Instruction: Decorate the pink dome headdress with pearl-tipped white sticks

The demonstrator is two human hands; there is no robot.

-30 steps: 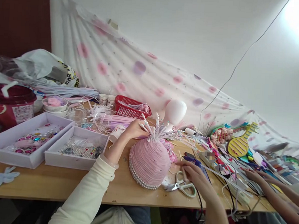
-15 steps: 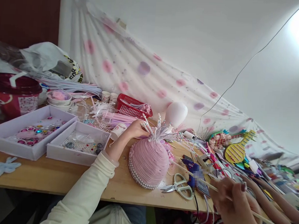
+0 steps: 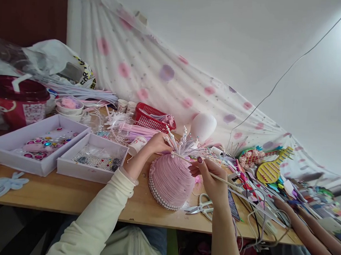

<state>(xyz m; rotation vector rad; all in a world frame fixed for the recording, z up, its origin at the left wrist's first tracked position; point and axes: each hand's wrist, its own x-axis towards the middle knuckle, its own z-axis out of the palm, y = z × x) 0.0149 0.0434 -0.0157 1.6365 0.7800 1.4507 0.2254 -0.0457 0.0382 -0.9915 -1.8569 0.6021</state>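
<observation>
A pink dome [image 3: 171,181] wrapped in fuzzy strands, with a pearl trim round its lower edge, stands on the table. A spray of white pearl-beaded stems [image 3: 184,141] rises from its top. My left hand [image 3: 158,143] has its fingers closed at the base of these stems, on the left side. In my right hand [image 3: 213,178], just right of the dome, is a thin pale stick [image 3: 221,179]. Its far tip reaches the dome's top near my left fingertips. White-handled scissors [image 3: 203,207] lie below my right wrist, partly covered by it.
Two white boxes [image 3: 50,170] of beads and gems stand at left, near a red cup [image 3: 18,106]. Behind are a red basket [image 3: 155,120] and a white foam head [image 3: 203,127]. Cables, a yellow lute-shaped craft [image 3: 268,170] and another person's arms [image 3: 302,231] are at right.
My right hand has moved left and up from the lower right, bringing the stick's tip onto the dome's top. It now hides the blue glue gun. My left hand stays at the stems.
</observation>
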